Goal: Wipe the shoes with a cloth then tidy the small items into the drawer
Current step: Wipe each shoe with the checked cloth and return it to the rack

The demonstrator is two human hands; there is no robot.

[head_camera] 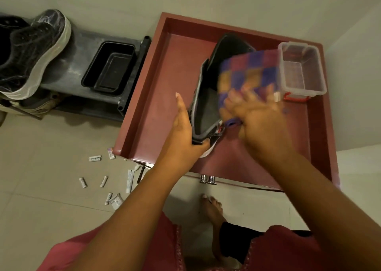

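A dark grey shoe (208, 105) lies on its side on the red cabinet top (160, 114). My left hand (183, 132) grips the shoe's near end, thumb underneath. My right hand (253, 114) holds a checked purple, red and yellow cloth (251, 70) against the shoe's upper side; both hand and cloth are blurred with motion. Several small tubes and sachets (103, 181) are scattered on the floor tiles at the lower left. A drawer front with two chrome knobs (207, 179) shows just below the cabinet's near edge.
A clear plastic box (302, 68) with red latches sits at the cabinet's right. To the left, a grey shoe rack (82, 50) carries a black tray (109, 67) and black sneakers with white soles (35, 52). A bare foot (213, 211) stands below the drawer.
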